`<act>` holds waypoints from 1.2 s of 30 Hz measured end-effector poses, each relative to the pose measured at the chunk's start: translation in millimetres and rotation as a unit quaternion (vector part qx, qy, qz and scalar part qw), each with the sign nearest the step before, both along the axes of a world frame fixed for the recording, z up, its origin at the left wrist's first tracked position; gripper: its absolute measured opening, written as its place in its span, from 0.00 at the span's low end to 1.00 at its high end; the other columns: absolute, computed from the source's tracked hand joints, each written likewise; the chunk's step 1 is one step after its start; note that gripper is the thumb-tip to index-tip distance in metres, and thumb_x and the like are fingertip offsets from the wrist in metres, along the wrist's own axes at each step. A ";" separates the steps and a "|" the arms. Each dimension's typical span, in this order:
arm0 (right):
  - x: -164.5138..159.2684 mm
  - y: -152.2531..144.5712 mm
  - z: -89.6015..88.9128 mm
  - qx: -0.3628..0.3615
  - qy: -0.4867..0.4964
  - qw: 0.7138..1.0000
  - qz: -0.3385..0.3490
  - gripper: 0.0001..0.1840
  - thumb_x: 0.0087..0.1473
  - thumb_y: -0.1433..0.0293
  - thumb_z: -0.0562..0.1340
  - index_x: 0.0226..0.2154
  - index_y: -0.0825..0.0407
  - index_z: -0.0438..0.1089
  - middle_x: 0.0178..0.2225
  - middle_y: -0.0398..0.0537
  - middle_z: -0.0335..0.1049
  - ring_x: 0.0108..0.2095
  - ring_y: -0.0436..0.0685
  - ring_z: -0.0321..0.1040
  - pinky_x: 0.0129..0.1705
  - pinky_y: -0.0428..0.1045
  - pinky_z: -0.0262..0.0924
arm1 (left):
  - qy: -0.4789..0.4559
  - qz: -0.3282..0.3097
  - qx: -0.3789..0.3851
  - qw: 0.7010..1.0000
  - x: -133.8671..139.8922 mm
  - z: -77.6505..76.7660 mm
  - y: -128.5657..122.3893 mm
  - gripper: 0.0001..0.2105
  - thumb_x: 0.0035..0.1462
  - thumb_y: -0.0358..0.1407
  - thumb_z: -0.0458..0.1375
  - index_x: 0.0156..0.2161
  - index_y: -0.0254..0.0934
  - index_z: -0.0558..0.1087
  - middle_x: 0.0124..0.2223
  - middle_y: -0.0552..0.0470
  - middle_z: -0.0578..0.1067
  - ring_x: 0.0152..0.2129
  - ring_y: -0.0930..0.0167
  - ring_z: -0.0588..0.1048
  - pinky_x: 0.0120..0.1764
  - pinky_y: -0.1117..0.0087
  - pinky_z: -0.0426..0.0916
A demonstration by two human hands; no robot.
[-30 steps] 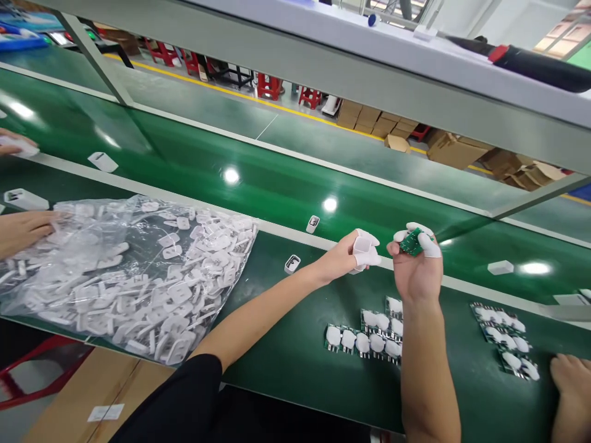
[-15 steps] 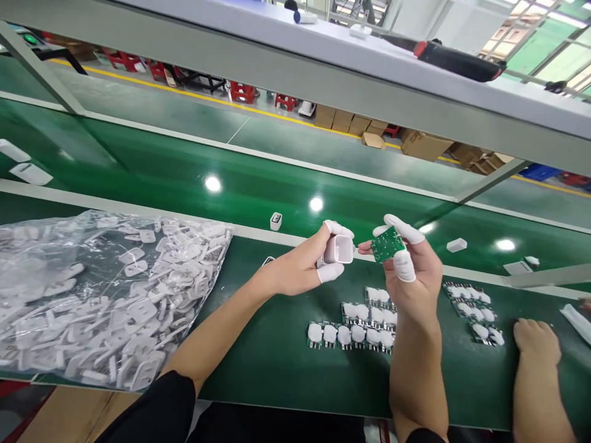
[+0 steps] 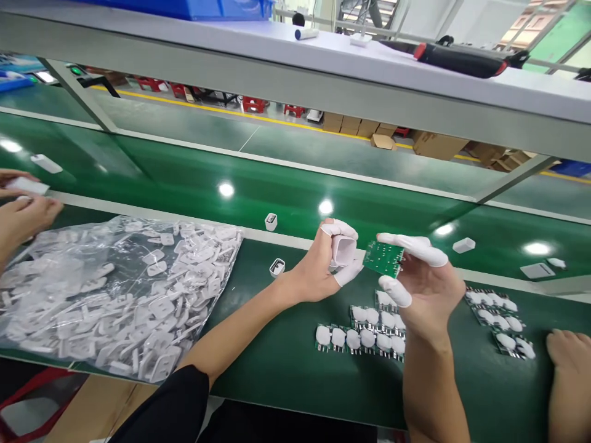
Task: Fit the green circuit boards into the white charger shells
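Note:
My left hand (image 3: 318, 264), with white finger cots on it, grips a white plastic housing (image 3: 345, 251) whose open end faces right and toward me. Just right of that opening, my right hand (image 3: 425, 277) pinches a green circuit board (image 3: 384, 258) between cotted thumb and fingers. A small gap separates board and housing. Below the hands, rows of circuit boards topped with white blobs (image 3: 353, 338) lie on the green mat, partly hidden by my right forearm. Two white housings (image 3: 277, 267) (image 3: 271, 221) stand left of my left hand.
A clear bag of white plastic pieces (image 3: 152, 295) covers the left of the bench. More boards (image 3: 496, 317) lie at right, near another person's hand (image 3: 570, 351). At far left a co-worker's hands (image 3: 28, 206) hold a white part. A shelf (image 3: 295, 77) crosses above.
My right hand has turned the board and brought it level, closer to the housing. The view has shifted left, so a co-worker's hands at far left now show.

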State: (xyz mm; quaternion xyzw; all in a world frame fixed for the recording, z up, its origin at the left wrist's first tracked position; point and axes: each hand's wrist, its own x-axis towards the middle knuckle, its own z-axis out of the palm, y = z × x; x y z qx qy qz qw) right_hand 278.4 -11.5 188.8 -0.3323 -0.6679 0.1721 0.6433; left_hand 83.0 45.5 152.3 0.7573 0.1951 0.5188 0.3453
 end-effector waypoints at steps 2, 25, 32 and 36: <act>-2.2 -1.2 -3.2 0.006 -0.006 1.000 0.002 0.29 0.59 0.63 0.79 0.61 0.34 0.80 0.52 0.52 0.84 0.52 0.68 0.83 0.50 0.68 0.84 | 0.008 0.005 0.038 0.999 -0.7 1.5 -2.0 0.21 0.70 0.33 0.62 0.62 0.44 0.61 0.56 0.42 0.67 0.53 0.60 0.73 0.54 0.55 0.74; -4.6 5.0 -0.8 0.108 0.010 0.992 -0.061 0.37 0.43 0.64 0.85 0.58 0.38 0.86 0.43 0.54 0.88 0.36 0.75 0.84 0.29 0.77 0.81 | 0.271 0.444 -0.236 0.821 -174.5 -76.2 112.2 0.10 0.60 0.28 0.66 0.36 0.41 0.69 0.40 0.50 0.77 0.40 0.63 0.73 0.46 0.65 0.63; 4.1 13.3 -1.0 0.148 0.036 0.988 -0.022 0.40 0.37 0.72 0.85 0.55 0.44 0.86 0.43 0.52 0.88 0.37 0.73 0.83 0.32 0.76 0.82 | 0.081 0.448 -0.284 0.844 -176.2 -82.5 121.4 0.17 0.48 0.19 0.66 0.28 0.41 0.64 0.33 0.52 0.72 0.40 0.64 0.72 0.47 0.65 0.64; 5.4 11.3 -0.5 0.146 0.053 0.988 -0.019 0.39 0.36 0.74 0.85 0.54 0.45 0.87 0.42 0.51 0.88 0.38 0.71 0.83 0.36 0.74 0.82 | -0.100 0.440 -0.320 0.833 -178.5 -71.4 116.9 0.18 0.43 0.19 0.69 0.28 0.39 0.65 0.31 0.55 0.71 0.40 0.66 0.74 0.48 0.67 0.69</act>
